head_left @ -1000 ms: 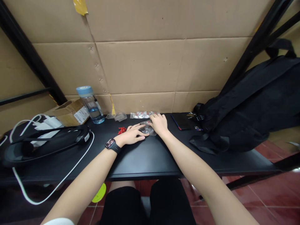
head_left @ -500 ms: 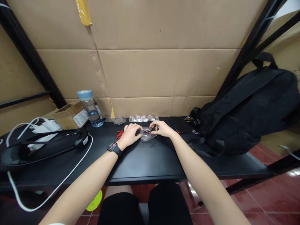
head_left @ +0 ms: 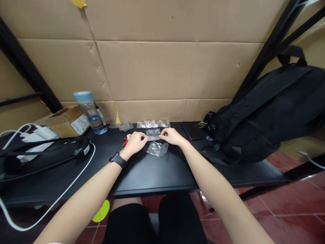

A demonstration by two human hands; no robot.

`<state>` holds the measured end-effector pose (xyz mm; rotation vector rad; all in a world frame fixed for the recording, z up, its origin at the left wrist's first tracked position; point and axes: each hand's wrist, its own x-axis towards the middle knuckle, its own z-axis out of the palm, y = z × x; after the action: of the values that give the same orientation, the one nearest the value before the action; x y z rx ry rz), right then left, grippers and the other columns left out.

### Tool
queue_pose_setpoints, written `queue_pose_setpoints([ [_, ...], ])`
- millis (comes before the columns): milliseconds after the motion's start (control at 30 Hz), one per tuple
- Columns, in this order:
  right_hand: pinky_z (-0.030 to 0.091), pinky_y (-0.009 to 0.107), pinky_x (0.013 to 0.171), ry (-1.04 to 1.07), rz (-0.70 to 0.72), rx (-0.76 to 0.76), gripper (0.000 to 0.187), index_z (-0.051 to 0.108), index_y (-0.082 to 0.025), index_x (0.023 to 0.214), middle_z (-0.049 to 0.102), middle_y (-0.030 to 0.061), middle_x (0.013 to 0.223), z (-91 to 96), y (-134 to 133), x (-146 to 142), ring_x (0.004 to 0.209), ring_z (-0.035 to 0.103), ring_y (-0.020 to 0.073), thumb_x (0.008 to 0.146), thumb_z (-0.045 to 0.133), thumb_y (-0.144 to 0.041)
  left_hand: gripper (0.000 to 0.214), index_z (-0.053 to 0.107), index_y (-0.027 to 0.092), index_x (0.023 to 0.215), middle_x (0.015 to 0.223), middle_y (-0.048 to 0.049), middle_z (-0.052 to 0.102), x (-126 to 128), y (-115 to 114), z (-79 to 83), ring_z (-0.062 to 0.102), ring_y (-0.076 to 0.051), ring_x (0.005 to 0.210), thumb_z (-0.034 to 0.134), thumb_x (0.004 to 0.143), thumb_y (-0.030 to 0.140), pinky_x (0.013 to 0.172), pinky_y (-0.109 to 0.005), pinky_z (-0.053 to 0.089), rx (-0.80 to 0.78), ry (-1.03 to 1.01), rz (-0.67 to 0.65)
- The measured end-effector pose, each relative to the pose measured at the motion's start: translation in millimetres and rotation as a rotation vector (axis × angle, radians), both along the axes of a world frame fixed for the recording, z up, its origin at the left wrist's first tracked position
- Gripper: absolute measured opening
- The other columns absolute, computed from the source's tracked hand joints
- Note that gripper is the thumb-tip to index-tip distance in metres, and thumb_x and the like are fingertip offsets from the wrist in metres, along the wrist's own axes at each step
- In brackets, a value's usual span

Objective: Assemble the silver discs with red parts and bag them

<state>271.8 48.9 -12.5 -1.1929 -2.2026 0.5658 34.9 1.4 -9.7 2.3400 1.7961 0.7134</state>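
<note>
Left grip [head_left: 135,142], right grip [head_left: 173,136] pinched closed on clear plastic [head_left: 153,137]; one bottle [head_left: 92,117], one backpack [head_left: 269,112].

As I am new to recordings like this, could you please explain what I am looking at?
There is no machine here, only a person's two bare hands. A camera worn on the head looks forward and down at them. The left hand, with a watch on its wrist, and the right hand seem to pinch opposite sides of a clear plastic packet. On the black table, a row of clear packets lies behind them. A bottle stands to the left; a black backpack sits to the right.
</note>
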Motion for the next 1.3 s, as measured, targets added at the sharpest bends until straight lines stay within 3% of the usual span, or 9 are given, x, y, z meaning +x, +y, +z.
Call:
queue_pose_setpoints([
  [133, 0.043, 0.025, 0.073, 0.031, 0.053, 0.152, 0.027, 0.069, -0.018, 0.091, 0.068, 0.0023, 0.093, -2.7, 1, -3, 0.076, 0.057, 0.0138, 0.068, 0.082, -0.019, 0.037, 0.07, 0.021, 0.068, 0.089, -0.0087, 0.075, 5, 1, -12.9, 0.063, -0.03, 0.098, 0.049, 0.092, 0.041, 0.089, -0.044, 0.034, -0.01, 0.116, 0.005],
  [300, 0.044, 0.026, 0.075, 0.122, 0.105, 0.17, 0.017, 0.063, -0.02, 0.093, 0.068, 0.0017, 0.093, -1.6, -6, -10, 0.076, 0.058, 0.0139, 0.079, 0.072, -0.023, 0.031, 0.062, 0.02, 0.066, 0.086, -0.0088, 0.07, 6, 1, -17.3, 0.059, -0.029, 0.095, 0.054, 0.091, 0.038, 0.084, -0.043, 0.033, 0.04, 0.154, 0.018],
  [467, 0.043, 0.024, 0.065, 0.222, 0.07, 0.063, 0.027, 0.054, -0.022, 0.104, 0.067, -0.0041, 0.075, -18.2, -1, -20, 0.06, 0.056, 0.0121, 0.08, 0.067, -0.023, 0.007, 0.062, 0.022, 0.088, 0.099, -0.0072, 0.066, 6, -1, -15.1, 0.054, -0.028, 0.104, 0.055, 0.089, 0.024, 0.083, -0.041, 0.034, 0.151, 0.174, -0.091],
  [633, 0.044, 0.023, 0.064, 0.284, -0.009, -0.052, 0.039, 0.053, -0.023, 0.12, 0.065, -0.0078, 0.065, -37.5, 10, -24, 0.054, 0.057, 0.0122, 0.082, 0.063, -0.019, 0.02, 0.061, 0.024, 0.107, 0.111, -0.0082, 0.065, 10, -7, -12.9, 0.053, -0.027, 0.112, 0.048, 0.094, 0.016, 0.087, -0.041, 0.035, 0.231, 0.31, -0.287],
  [733, 0.046, 0.025, 0.07, 0.192, -0.013, 0.018, 0.032, 0.065, -0.023, 0.116, 0.065, -0.0052, 0.067, -36.4, 12, -23, 0.059, 0.059, 0.0131, 0.084, 0.062, -0.017, 0.022, 0.06, 0.023, 0.115, 0.115, -0.0105, 0.065, 12, -10, -12.3, 0.052, -0.029, 0.114, 0.05, 0.096, 0.025, 0.087, -0.043, 0.034, 0.263, 0.348, -0.247],
  [900, 0.047, 0.032, 0.089, -0.044, 0.053, 0.162, 0.033, 0.079, -0.023, 0.102, 0.069, 0.0058, 0.095, -26.6, 8, -22, 0.091, 0.063, 0.0189, 0.09, 0.051, -0.011, 0.022, 0.063, 0.022, 0.114, 0.112, -0.0103, 0.069, 9, -9, -13.2, 0.053, -0.03, 0.113, 0.053, 0.094, 0.024, 0.087, -0.045, 0.034, 0.261, 0.356, -0.203],
  [1067, 0.043, 0.045, 0.104, -0.135, 0.084, 0.225, 0.035, 0.077, -0.027, 0.114, 0.065, 0.007, 0.125, -28.5, 4, -26, 0.115, 0.055, 0.0276, 0.081, 0.072, -0.019, 0.022, 0.065, 0.022, 0.111, 0.109, -0.0108, 0.072, 7, -7, -13.9, 0.055, -0.029, 0.111, 0.047, 0.098, 0.022, 0.087, -0.045, 0.032, 0.279, 0.312, -0.203],
  [1200, 0.045, 0.042, 0.102, -0.032, 0.096, 0.189, 0.026, 0.075, -0.026, 0.114, 0.072, 0.0062, 0.118, -31.0, 6, -26, 0.11, 0.063, 0.0241, 0.091, 0.066, -0.025, 0.024, 0.065, 0.024, 0.11, 0.106, -0.0083, 0.074, 5, -4, -11.8, 0.058, -0.027, 0.107, 0.043, 0.101, 0.024, 0.088, -0.044, 0.031, 0.25, 0.217, -0.176],
  [1300, 0.049, 0.034, 0.093, 0.112, 0.066, 0.142, 0.031, 0.07, -0.025, 0.122, 0.076, 0.0047, 0.107, -29.2, 8, -25, 0.098, 0.069, 0.0196, 0.091, 0.066, -0.025, 0.025, 0.061, 0.026, 0.117, 0.109, -0.0067, 0.074, 2, 1, -11.0, 0.06, -0.026, 0.108, 0.042, 0.101, 0.025, 0.09, -0.043, 0.03, 0.227, 0.105, -0.11],
])
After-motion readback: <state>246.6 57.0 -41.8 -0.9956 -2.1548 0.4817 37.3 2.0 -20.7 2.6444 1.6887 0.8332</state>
